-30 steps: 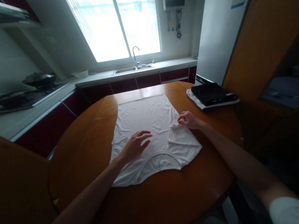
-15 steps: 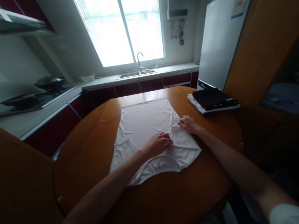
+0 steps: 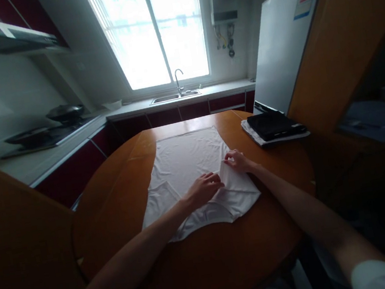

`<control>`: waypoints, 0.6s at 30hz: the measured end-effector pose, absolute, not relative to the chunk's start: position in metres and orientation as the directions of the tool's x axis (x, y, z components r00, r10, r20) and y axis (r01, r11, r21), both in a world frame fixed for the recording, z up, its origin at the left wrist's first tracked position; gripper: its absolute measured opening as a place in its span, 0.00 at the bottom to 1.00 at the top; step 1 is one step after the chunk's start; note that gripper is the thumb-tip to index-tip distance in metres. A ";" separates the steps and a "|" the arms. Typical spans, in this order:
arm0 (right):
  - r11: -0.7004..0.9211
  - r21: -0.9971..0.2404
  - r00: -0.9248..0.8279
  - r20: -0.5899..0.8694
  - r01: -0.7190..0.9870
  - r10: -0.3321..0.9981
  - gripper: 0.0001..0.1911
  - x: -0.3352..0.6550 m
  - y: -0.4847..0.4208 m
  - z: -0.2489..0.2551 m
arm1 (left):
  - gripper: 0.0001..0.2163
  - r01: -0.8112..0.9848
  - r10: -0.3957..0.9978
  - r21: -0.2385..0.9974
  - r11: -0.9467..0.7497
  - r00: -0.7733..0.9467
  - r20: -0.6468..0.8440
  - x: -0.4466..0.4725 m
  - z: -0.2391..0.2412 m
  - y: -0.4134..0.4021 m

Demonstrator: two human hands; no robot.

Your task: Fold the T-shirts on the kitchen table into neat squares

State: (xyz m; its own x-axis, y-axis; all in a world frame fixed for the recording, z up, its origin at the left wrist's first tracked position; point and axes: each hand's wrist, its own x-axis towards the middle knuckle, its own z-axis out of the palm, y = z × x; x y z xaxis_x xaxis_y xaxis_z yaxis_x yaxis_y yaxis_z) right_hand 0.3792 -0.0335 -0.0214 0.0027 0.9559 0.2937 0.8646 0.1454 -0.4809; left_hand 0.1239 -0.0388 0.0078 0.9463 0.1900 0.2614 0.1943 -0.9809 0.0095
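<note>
A white T-shirt (image 3: 188,154) lies spread on the wooden table, its neckline toward me and its hem at the far side. Both sleeves are turned inward over the body. My right hand (image 3: 237,161) pinches the edge of the right sleeve at the shirt's right side. Near the middle, my left hand (image 3: 206,188) rests on the folded cloth by that sleeve, its fingers curled onto the fabric. Whether cloth is between the left fingertips is hard to see, but they press together on the shirt.
The round wooden table (image 3: 112,190) fills the foreground. A black flat box (image 3: 274,126) lies on papers at its right. Behind are a counter with a sink (image 3: 175,97), a stove with a lidded wok (image 3: 65,113) at left, and a fridge (image 3: 284,44) at right.
My right hand has shifted slightly left, drawing the sleeve's edge inward with it. My left hand stays almost in place on the shirt. The view has tilted a little.
</note>
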 end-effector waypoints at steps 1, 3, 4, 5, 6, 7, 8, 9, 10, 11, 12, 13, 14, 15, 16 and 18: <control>0.143 -0.477 0.008 0.301 0.867 0.953 0.07 0.379 -0.034 -0.022 | 0.14 0.195 0.189 0.004 -0.981 0.942 0.277 0.124 0.007 -0.039; 0.140 -0.449 0.009 0.313 0.882 0.950 0.07 0.377 -0.034 -0.022 | 0.13 0.196 0.186 -0.002 -0.981 0.935 0.302 0.124 0.006 -0.040; 0.136 -0.428 0.004 0.311 0.893 0.951 0.07 0.377 -0.035 -0.021 | 0.12 0.194 0.185 0.001 -0.981 0.933 0.310 0.124 0.005 -0.041; 0.130 -0.407 0.001 0.304 0.904 0.953 0.08 0.377 -0.035 -0.021 | 0.11 0.191 0.184 0.010 -0.981 0.929 0.320 0.123 0.004 -0.042; 0.121 -0.388 0.002 0.301 0.914 0.954 0.09 0.377 -0.036 -0.019 | 0.10 0.192 0.188 0.023 -0.981 0.923 0.335 0.123 0.004 -0.043; 0.106 -0.377 0.016 0.308 0.920 0.951 0.11 0.379 -0.037 -0.018 | 0.10 0.197 0.197 0.038 -0.980 0.913 0.356 0.123 0.003 -0.044; 0.088 -0.377 0.045 0.330 0.922 0.943 0.12 0.381 -0.038 -0.015 | 0.11 0.209 0.215 0.056 -0.976 0.898 0.383 0.123 0.003 -0.045; 0.069 -0.383 0.083 0.367 0.921 0.927 0.14 0.384 -0.039 -0.013 | 0.11 0.231 0.242 0.075 -0.970 0.878 0.414 0.123 0.003 -0.046; 0.054 -0.391 0.121 0.410 0.919 0.904 0.15 0.386 -0.041 -0.010 | 0.12 0.264 0.278 0.095 -0.960 0.850 0.447 0.124 0.003 -0.046; 0.047 -0.398 0.150 0.450 0.916 0.880 0.15 0.389 -0.044 -0.007 | 0.13 0.302 0.320 0.118 -0.946 0.819 0.477 0.124 0.003 -0.045; 0.049 -0.399 0.163 0.480 0.916 0.862 0.16 0.390 -0.046 -0.005 | 0.13 0.339 0.363 0.143 -0.930 0.786 0.500 0.124 0.004 -0.044; 0.062 -0.394 0.155 0.495 0.917 0.855 0.17 0.389 -0.049 -0.003 | 0.13 0.372 0.404 0.170 -0.913 0.754 0.518 0.124 0.006 -0.042; 0.086 -0.382 0.127 0.498 0.920 0.858 0.18 0.386 -0.053 -0.001 | 0.13 0.400 0.441 0.198 -0.895 0.723 0.532 0.123 0.009 -0.038; 0.113 -0.366 0.088 0.490 0.924 0.867 0.19 0.381 -0.057 -0.001 | 0.13 0.417 0.471 0.228 -0.880 0.697 0.541 0.120 0.013 -0.034; 0.140 -0.348 0.045 0.474 0.927 0.879 0.20 0.374 -0.060 -0.001 | 0.12 0.428 0.498 0.261 -0.865 0.671 0.549 0.117 0.018 -0.029; 0.178 -0.307 -0.034 0.422 0.935 0.906 0.22 0.356 -0.067 -0.005 | 0.12 0.443 0.546 0.324 -0.836 0.615 0.568 0.106 0.029 -0.016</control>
State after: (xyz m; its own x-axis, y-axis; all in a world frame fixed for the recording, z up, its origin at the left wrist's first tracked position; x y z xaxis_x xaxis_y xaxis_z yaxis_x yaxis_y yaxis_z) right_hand 0.3558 -0.0675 -0.0053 -0.0335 0.9058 0.4224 0.9349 0.1778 -0.3070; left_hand 0.1058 -0.0162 0.0290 0.6152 0.5462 0.5685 0.4432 -0.8360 0.3236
